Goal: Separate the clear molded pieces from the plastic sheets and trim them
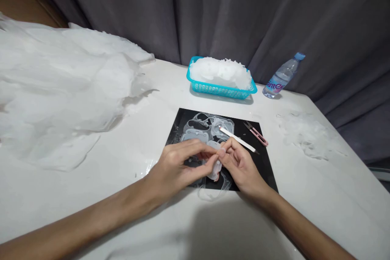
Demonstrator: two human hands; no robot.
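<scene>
Over a black mat (264, 172), my left hand (178, 162) and my right hand (239, 164) meet with thumbs and fingertips pinched together. Between them is a small translucent, rubbery-looking molded piece (215, 169), partly hidden by the fingers. Under and beyond the hands lies a translucent molded sheet (195, 134) with rounded shapes and cut-out openings. A white pen-like tool (239, 140) with a dark tip rests slantwise just past my right hand. Pink-handled thread snips (258, 135) lie at the mat's right side.
A blue basket (219, 89) heaped with white translucent pieces stands at the back. Right of it is a water bottle (280, 81). A large pile of translucent sheets (70, 89) covers the table's left. Thin clear scraps (310, 134) lie at right. A grey curtain (219, 12) hangs behind.
</scene>
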